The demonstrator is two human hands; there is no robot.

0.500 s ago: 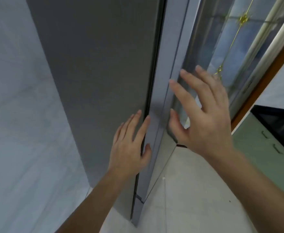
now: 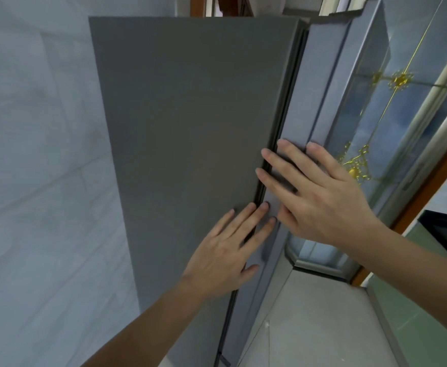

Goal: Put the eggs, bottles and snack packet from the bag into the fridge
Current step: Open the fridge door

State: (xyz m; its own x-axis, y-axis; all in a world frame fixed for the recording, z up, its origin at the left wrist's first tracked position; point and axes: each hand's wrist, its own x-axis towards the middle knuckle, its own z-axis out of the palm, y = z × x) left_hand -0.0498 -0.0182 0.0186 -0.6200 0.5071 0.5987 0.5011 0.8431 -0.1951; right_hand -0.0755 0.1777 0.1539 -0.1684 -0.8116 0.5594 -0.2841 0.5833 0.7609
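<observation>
A tall grey fridge (image 2: 185,133) fills the middle of the head view, seen from its side. Its door (image 2: 320,83) runs along the right edge, with only a dark narrow seam between door and body. My left hand (image 2: 225,255) lies flat across that seam low down, fingers spread. My right hand (image 2: 320,194) rests higher on the door's edge, fingertips reaching over the seam. Neither hand holds anything. The eggs, bottles, snack packet and bag are out of view.
A pale tiled wall (image 2: 39,181) stands close on the left. Right of the fridge is a glass sliding door (image 2: 402,107) with gold ornaments in a wooden frame. A green cabinet (image 2: 428,313) with a dark counter sits at the far right. Light floor tiles (image 2: 309,327) lie below.
My right hand has moved left from the glass side onto the fridge door's edge. The view has tilted up, showing the fridge's top. My left hand stays at the seam.
</observation>
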